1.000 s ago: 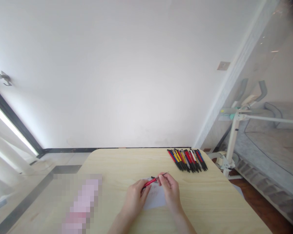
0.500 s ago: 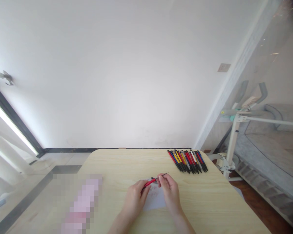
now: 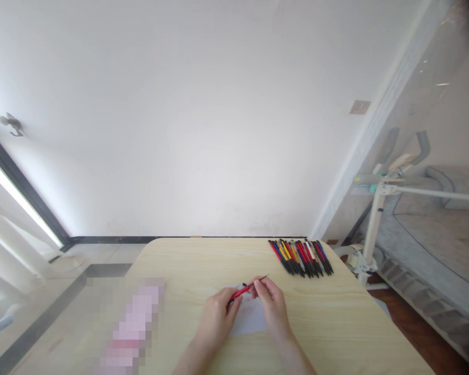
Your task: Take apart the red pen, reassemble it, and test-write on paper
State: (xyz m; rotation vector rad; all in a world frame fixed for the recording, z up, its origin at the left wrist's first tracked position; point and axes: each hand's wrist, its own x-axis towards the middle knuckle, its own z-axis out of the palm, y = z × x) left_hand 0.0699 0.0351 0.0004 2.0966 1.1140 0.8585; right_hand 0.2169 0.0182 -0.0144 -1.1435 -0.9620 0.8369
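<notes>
My left hand (image 3: pixel 218 313) is closed round a red pen barrel (image 3: pixel 240 292), which slants up to the right. Fingertips of my right hand (image 3: pixel 272 306) pinch a thin dark pen refill (image 3: pixel 264 278) in line with the barrel's upper end, its fine tip poking out beyond them. Whether the refill sits inside the barrel is hard to make out. Below both hands lies a white sheet of paper (image 3: pixel 248 324) with faint reddish scribbles. A small black piece (image 3: pixel 244 285) shows just behind the barrel; its kind is unclear.
Several pens (image 3: pixel 300 259) in red, yellow, blue, white and grey lie in a row at the back right of the wooden table (image 3: pixel 187 265). A white wall (image 3: pixel 219 130) rises behind it. Exercise equipment (image 3: pixel 375 219) and a grey sofa (image 3: pixel 433 224) are to the right.
Both hands keep nearly the same place and hold. The red barrel and refill have shifted only very slightly, and the view has moved a little.
</notes>
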